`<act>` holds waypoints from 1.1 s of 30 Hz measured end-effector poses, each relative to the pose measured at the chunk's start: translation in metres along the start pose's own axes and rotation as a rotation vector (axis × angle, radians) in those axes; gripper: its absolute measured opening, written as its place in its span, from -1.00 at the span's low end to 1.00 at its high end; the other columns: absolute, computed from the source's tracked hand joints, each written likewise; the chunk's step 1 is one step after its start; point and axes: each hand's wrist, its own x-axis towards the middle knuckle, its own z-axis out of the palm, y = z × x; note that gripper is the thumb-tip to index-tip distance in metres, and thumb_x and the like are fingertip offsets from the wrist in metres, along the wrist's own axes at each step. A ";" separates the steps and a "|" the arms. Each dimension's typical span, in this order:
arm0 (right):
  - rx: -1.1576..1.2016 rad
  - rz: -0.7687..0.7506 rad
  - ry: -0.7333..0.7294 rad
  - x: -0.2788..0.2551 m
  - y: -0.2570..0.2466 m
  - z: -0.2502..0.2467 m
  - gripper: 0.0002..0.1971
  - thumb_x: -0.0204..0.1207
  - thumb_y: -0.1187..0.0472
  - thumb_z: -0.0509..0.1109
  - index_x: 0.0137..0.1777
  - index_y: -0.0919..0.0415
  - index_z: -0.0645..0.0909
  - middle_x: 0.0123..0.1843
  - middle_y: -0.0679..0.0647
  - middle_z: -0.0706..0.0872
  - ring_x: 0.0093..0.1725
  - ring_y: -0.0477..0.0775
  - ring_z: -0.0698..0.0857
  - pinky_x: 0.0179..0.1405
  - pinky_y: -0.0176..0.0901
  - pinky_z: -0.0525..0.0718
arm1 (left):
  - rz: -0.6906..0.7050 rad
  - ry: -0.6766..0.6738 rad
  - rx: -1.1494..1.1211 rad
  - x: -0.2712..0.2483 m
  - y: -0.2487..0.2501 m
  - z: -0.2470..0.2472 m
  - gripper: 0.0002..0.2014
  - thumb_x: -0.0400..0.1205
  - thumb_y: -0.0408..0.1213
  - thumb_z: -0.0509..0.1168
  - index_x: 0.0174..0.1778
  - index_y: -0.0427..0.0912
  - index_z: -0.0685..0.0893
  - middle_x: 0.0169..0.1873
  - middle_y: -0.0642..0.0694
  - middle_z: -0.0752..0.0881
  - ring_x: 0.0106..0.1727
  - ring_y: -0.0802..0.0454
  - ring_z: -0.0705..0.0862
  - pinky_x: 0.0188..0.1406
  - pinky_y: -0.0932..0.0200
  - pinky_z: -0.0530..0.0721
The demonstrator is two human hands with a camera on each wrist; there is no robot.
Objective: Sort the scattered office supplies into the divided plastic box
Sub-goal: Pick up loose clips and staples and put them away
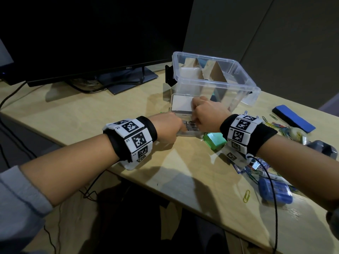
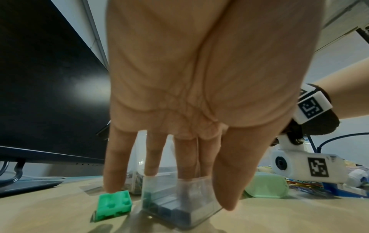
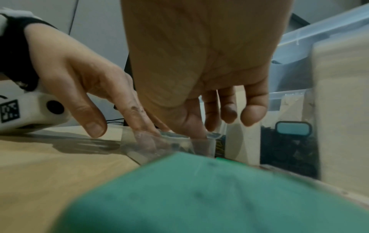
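Divided plastic box [image 1: 244, 77] near desk edge, both hands' straight fingers in small clear case [image 2: 179, 203] beside it.

Head above; wrists low, facing inward

— What sits on the desk?

— A clear, lidless plastic storage box [image 1: 236, 77] with cardboard dividers, upright. In front of it lies a small transparent case of grey staples [image 2: 175, 209], open, its lid [image 1: 181, 103] raised against the box's front wall.

— Anything else to sort?

— A mint-green plastic container [image 1: 214, 141], coloured paper clips [image 1: 275, 124], a blue felt eraser [image 1: 293, 118].
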 end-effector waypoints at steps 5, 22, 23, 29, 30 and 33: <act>0.007 -0.003 -0.028 0.000 -0.004 0.000 -0.78 0.51 0.17 0.34 0.09 0.15 0.74 0.17 0.08 0.45 0.24 0.11 0.41 -0.09 0.01 0.66 | 0.008 0.005 -0.008 0.000 -0.001 0.001 -0.56 0.63 -0.39 0.15 0.41 0.03 0.58 0.15 -0.12 0.68 0.42 -0.20 0.49 0.31 -0.14 0.59; 0.178 0.125 0.226 -0.050 0.055 -0.003 -0.80 0.53 0.29 0.30 0.01 0.20 0.76 0.02 0.06 0.54 -0.07 0.07 0.53 -0.14 -0.08 0.53 | -0.020 0.016 0.118 -0.002 0.017 -0.006 -0.75 0.61 -0.29 0.17 0.19 -0.03 0.57 0.17 0.01 0.56 0.29 -0.14 0.45 0.26 -0.14 0.57; 0.172 0.157 0.215 -0.055 0.061 -0.002 -0.80 0.53 0.28 0.30 0.02 0.21 0.75 0.04 0.05 0.55 -0.06 0.08 0.55 -0.13 -0.08 0.54 | -0.042 -0.003 0.109 0.000 0.020 -0.008 -0.78 0.62 -0.29 0.18 0.17 -0.03 0.54 0.05 0.02 0.57 0.26 -0.12 0.40 0.21 -0.13 0.59; 0.073 0.298 0.005 -0.083 0.094 0.009 -0.78 0.54 0.28 0.32 0.08 0.07 0.74 0.04 0.05 0.62 0.04 0.17 0.64 -0.16 -0.08 0.56 | -0.086 -0.023 0.151 0.007 0.036 -0.020 -0.85 0.56 -0.27 0.26 0.03 -0.08 0.54 -0.14 -0.06 0.58 0.19 -0.07 0.35 0.06 -0.04 0.49; 0.064 0.308 -0.049 -0.088 0.099 0.011 -0.76 0.54 0.29 0.33 0.11 0.05 0.74 0.06 0.04 0.65 0.05 0.16 0.66 -0.14 -0.08 0.59 | -0.094 -0.026 0.164 0.009 0.037 -0.020 -0.83 0.53 -0.25 0.30 0.03 -0.06 0.56 -0.13 -0.07 0.58 0.15 -0.06 0.36 0.07 -0.03 0.50; 0.033 0.342 -0.193 -0.096 0.111 0.021 -0.72 0.50 0.28 0.39 0.17 0.01 0.72 0.10 0.02 0.73 0.06 0.12 0.69 -0.01 -0.05 0.71 | -0.125 -0.038 0.162 0.013 0.038 -0.022 -0.74 0.46 -0.19 0.37 0.05 0.02 0.56 -0.05 -0.10 0.54 0.10 -0.06 0.38 0.09 -0.03 0.56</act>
